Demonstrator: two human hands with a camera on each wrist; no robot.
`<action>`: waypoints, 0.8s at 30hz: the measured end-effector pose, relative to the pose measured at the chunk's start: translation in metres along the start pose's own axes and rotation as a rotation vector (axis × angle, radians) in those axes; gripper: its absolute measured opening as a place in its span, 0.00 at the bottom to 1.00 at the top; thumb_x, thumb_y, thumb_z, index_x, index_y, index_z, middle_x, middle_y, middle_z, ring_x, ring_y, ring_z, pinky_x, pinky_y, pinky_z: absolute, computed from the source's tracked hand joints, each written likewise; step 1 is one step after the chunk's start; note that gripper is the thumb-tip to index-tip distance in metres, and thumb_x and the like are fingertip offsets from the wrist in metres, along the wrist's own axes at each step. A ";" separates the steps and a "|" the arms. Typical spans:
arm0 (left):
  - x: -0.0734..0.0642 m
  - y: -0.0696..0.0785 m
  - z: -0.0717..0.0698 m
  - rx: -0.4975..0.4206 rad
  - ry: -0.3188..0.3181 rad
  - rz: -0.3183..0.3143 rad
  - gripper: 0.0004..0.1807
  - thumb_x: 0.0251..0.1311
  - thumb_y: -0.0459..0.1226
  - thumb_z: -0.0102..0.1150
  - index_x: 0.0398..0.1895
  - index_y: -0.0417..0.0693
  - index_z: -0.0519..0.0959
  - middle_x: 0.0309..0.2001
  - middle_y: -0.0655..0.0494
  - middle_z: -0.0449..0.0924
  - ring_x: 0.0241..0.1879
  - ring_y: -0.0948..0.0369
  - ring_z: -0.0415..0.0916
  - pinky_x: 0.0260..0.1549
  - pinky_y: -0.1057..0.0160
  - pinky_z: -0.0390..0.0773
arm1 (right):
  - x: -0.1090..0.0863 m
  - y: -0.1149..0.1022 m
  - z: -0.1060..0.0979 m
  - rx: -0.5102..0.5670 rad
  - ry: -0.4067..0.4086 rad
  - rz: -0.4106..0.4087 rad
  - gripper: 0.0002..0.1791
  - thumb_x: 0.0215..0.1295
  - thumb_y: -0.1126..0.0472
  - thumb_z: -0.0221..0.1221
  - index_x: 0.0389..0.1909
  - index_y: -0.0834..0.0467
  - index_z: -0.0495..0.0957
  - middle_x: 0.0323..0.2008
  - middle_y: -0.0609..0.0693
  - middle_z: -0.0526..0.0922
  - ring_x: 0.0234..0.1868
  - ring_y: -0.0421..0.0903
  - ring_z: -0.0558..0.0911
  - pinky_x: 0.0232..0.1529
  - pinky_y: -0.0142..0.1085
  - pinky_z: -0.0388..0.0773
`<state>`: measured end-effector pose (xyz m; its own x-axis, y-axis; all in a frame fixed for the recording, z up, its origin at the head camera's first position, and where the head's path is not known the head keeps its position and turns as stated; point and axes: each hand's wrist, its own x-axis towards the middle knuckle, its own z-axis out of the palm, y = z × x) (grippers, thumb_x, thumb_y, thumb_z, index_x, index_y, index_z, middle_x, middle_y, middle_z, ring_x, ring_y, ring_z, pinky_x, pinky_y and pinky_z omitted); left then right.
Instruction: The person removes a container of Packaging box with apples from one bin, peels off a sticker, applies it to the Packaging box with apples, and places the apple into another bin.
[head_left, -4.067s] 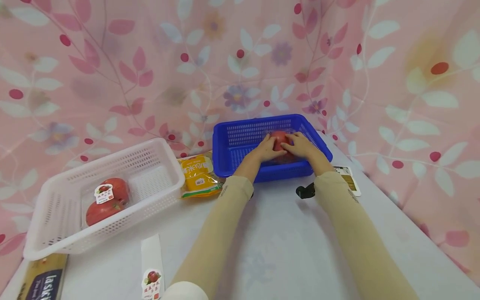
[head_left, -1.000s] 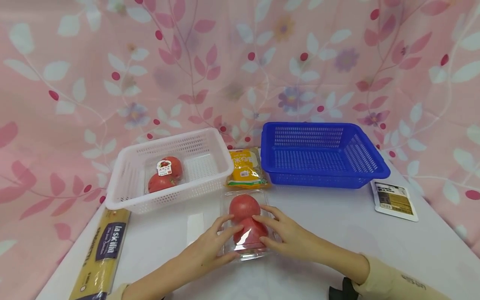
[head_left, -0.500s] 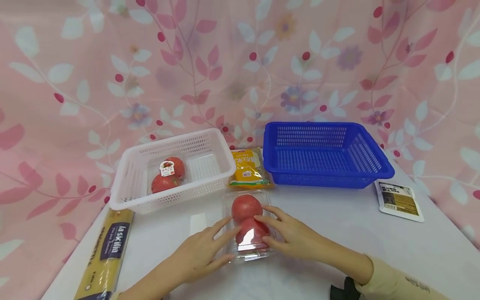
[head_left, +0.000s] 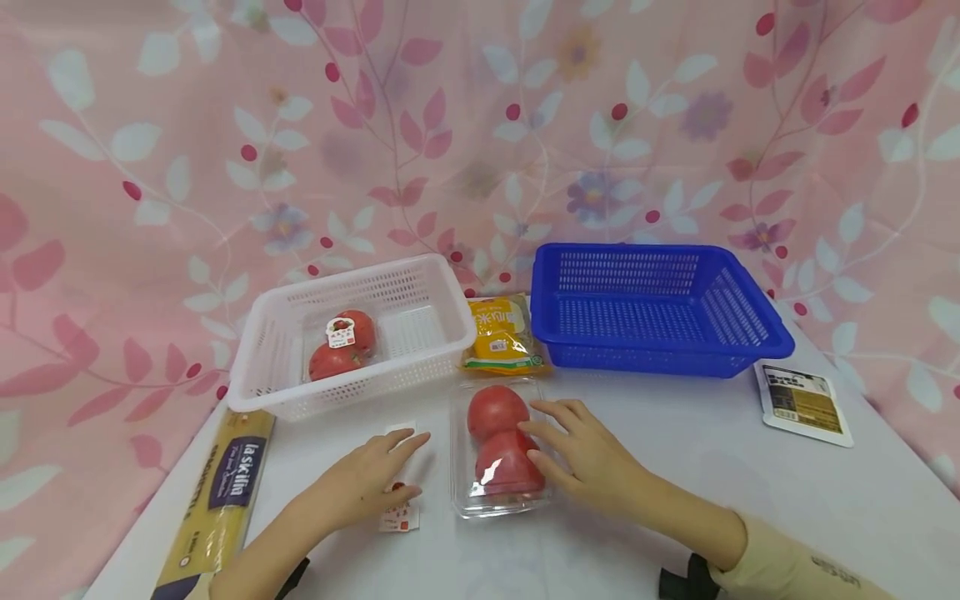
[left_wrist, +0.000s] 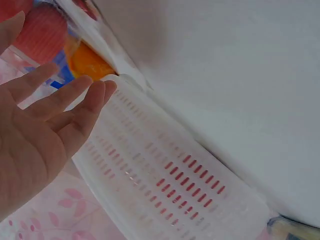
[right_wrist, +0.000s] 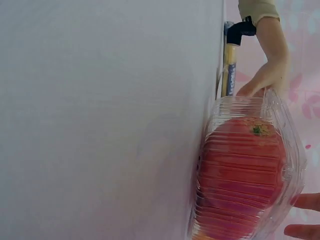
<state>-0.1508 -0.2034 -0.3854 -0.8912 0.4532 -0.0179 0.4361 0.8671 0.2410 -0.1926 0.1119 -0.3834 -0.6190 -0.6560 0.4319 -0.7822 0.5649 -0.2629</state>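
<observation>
A clear plastic box (head_left: 467,500) with two red tomatoes (head_left: 497,414) lies in front on the table; its ribbed side shows in the right wrist view (right_wrist: 240,170). At the box's right side is my right hand (head_left: 588,454), fingers spread, their tips resting on or close to the lid. My left hand (head_left: 367,479) hovers left of the box over a white label strip (head_left: 400,521) printed with a red fruit, partly hidden by the hand. In the left wrist view its fingers are loosely bent and hold nothing.
A white basket (head_left: 375,385) at back left holds another labelled box of tomatoes (head_left: 335,360). Beside it stand a yellow food bag (head_left: 498,337) and a blue basket (head_left: 660,358). Spaghetti (head_left: 221,492) lies far left, a flat brown-and-white packet (head_left: 802,402) far right.
Both hands were in the blue basket on a tomato box; that box now lies on the table in front. Since then my left hand has left the box, moving left to the label strip.
</observation>
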 end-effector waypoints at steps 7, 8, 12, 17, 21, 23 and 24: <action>0.002 -0.019 0.007 -0.119 -0.104 -0.153 0.40 0.47 0.51 0.67 0.63 0.47 0.66 0.62 0.41 0.62 0.59 0.42 0.62 0.54 0.43 0.64 | 0.000 -0.004 0.008 0.084 0.047 -0.146 0.16 0.65 0.51 0.51 0.50 0.51 0.77 0.57 0.53 0.70 0.57 0.46 0.65 0.52 0.45 0.71; 0.001 -0.020 0.008 -0.128 -0.115 -0.158 0.41 0.44 0.52 0.68 0.63 0.47 0.66 0.62 0.41 0.61 0.59 0.41 0.60 0.54 0.42 0.63 | 0.000 -0.005 0.008 0.095 0.049 -0.169 0.16 0.66 0.51 0.51 0.50 0.52 0.77 0.57 0.53 0.69 0.57 0.46 0.65 0.51 0.45 0.72; -0.002 -0.021 0.011 -0.146 -0.174 -0.141 0.46 0.39 0.55 0.69 0.64 0.48 0.64 0.65 0.40 0.57 0.62 0.34 0.52 0.54 0.35 0.57 | 0.000 -0.008 0.008 0.135 0.028 -0.211 0.16 0.67 0.51 0.50 0.50 0.51 0.77 0.58 0.52 0.68 0.57 0.45 0.65 0.51 0.44 0.73; -0.005 -0.020 0.012 -0.134 -0.196 -0.110 0.45 0.39 0.51 0.70 0.63 0.48 0.65 0.66 0.37 0.55 0.61 0.28 0.47 0.51 0.30 0.54 | 0.000 -0.012 0.006 0.180 -0.028 -0.239 0.16 0.66 0.51 0.50 0.51 0.48 0.76 0.62 0.49 0.65 0.59 0.43 0.62 0.51 0.43 0.72; -0.002 -0.019 0.013 -0.132 -0.173 -0.109 0.45 0.37 0.47 0.72 0.63 0.46 0.66 0.63 0.36 0.61 0.60 0.29 0.51 0.51 0.33 0.58 | 0.001 -0.013 0.006 0.171 -0.025 -0.328 0.16 0.67 0.52 0.49 0.52 0.48 0.75 0.63 0.49 0.63 0.59 0.46 0.62 0.52 0.43 0.72; 0.001 -0.019 0.015 -0.115 -0.151 -0.130 0.47 0.34 0.46 0.73 0.63 0.47 0.66 0.60 0.36 0.66 0.59 0.32 0.55 0.50 0.36 0.62 | 0.001 -0.012 0.006 0.169 -0.017 -0.371 0.15 0.68 0.52 0.48 0.52 0.48 0.75 0.62 0.50 0.62 0.59 0.47 0.62 0.53 0.42 0.71; 0.003 -0.019 0.015 -0.105 -0.141 -0.144 0.47 0.33 0.46 0.74 0.63 0.48 0.66 0.58 0.37 0.68 0.59 0.33 0.57 0.50 0.37 0.65 | 0.002 -0.012 0.007 0.166 -0.011 -0.393 0.15 0.68 0.53 0.48 0.52 0.49 0.75 0.62 0.50 0.62 0.59 0.47 0.63 0.53 0.42 0.71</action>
<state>-0.1598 -0.2155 -0.4051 -0.9137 0.3574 -0.1935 0.2836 0.9018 0.3261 -0.1848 0.1005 -0.3852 -0.2717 -0.8113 0.5177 -0.9590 0.1832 -0.2162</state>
